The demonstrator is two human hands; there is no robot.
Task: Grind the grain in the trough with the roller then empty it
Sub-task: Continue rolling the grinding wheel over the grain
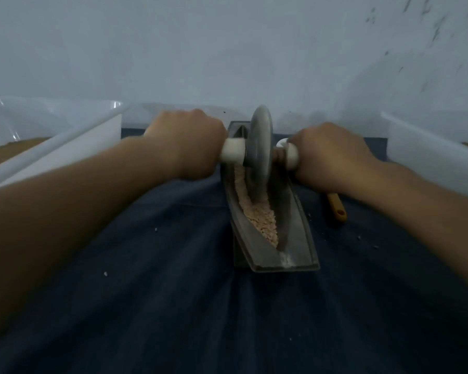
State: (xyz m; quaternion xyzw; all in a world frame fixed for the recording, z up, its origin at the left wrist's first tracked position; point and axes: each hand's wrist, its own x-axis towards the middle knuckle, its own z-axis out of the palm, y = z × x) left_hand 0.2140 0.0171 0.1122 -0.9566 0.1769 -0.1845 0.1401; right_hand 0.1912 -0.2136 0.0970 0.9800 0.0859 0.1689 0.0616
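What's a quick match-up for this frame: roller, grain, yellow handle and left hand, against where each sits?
Things
1. roller
2. grain
3. yellow handle
4. left hand

Places or states
A. lies on the blue cloth, right of the trough
B. stands on edge in the trough's far half
C. grips a white grip
D. heaped along the trough's groove

Pairs: 1-B, 2-D, 3-A, 4-C
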